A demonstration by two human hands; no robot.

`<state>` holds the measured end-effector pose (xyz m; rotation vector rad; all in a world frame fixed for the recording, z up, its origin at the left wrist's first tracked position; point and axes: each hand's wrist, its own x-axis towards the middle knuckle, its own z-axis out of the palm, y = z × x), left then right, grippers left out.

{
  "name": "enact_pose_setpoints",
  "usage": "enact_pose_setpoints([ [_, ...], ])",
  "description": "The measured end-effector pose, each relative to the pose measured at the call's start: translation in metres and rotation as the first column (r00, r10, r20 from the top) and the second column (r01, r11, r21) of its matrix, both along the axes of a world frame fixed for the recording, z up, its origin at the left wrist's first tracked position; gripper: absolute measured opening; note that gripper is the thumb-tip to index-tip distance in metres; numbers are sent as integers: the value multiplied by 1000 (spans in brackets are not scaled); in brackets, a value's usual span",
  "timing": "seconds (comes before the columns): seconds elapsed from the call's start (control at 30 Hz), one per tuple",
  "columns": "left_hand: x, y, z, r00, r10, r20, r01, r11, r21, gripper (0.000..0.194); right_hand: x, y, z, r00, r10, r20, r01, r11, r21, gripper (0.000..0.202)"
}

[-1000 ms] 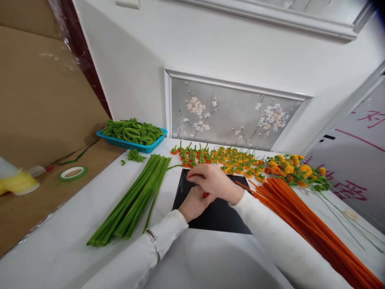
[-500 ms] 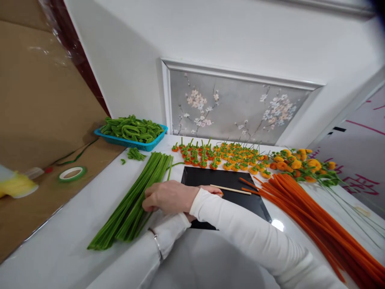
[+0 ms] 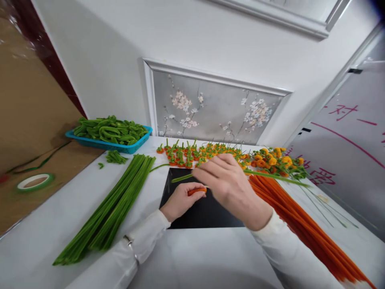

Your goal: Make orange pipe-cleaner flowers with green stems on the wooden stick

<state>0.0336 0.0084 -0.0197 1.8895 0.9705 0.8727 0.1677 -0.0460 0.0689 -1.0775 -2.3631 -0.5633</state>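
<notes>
My left hand (image 3: 182, 200) is closed on a small orange pipe-cleaner coil (image 3: 197, 191), pinched between thumb and fingers over the black mat (image 3: 207, 214). Just above and to the right, my right hand (image 3: 230, 184) grips a long green pipe cleaner (image 3: 279, 177), whose ends stick out on both sides of it. Part of that stem is hidden behind the fingers. To the left lies a bundle of green pipe cleaners (image 3: 111, 212), and to the right a bundle of orange pipe cleaners (image 3: 300, 224).
Behind the mat stand rows of small orange pieces with green tops (image 3: 189, 162). Orange flowers (image 3: 272, 161) lie at the back right. A blue tray (image 3: 120, 148) of bent green pieces sits back left, short green bits (image 3: 116, 157) before it. Green tape (image 3: 35, 182) rests on cardboard.
My right hand has moved from the green bundle to above the mat, bringing a green pipe cleaner with it. My arms no longer cross, and the view has turned to the right.
</notes>
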Motion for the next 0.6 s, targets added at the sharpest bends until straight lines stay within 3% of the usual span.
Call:
enact_pose_setpoints([
  [0.13, -13, 6, 3, 994, -83, 74, 93, 984, -153, 31, 54, 9, -42, 944, -219, -248, 206, 975, -79, 24],
  [0.27, -8, 10, 5, 990, -18, 137, 53, 966, -254, 32, 73, 14, -77, 883, -197, -426, 142, 977, -157, 22],
  [0.37, -8, 11, 5, 989, 39, 141, 3, 958, -287, 31, 73, 12, -85, 864, -179, -471, 132, 983, -131, 20],
  [0.6, -13, 7, 9, 978, 117, 175, -47, 931, -361, 38, 66, 9, -85, 849, -178, -497, 103, 979, -175, 20],
])
